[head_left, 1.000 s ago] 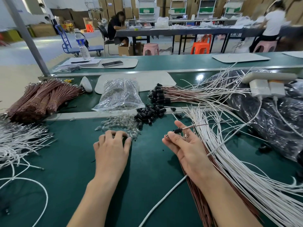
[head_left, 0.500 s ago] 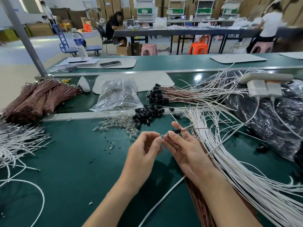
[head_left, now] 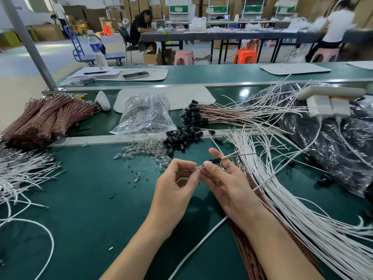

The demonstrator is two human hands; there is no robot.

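1. Left hand (head_left: 177,188) pinches small clear bulb (head_left: 198,168), held above green desk (head_left: 80,199).
2. Right hand (head_left: 226,178) grips black socket (head_left: 215,160) on brown-white wire (head_left: 238,156); bulb just beside socket.
3. Loose bulb pile (head_left: 145,150) and black socket pile (head_left: 181,136) lie behind hands.

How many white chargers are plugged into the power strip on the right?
2. The left charger and the right charger sit side by side on the power strip's near face; its far side may hide more.
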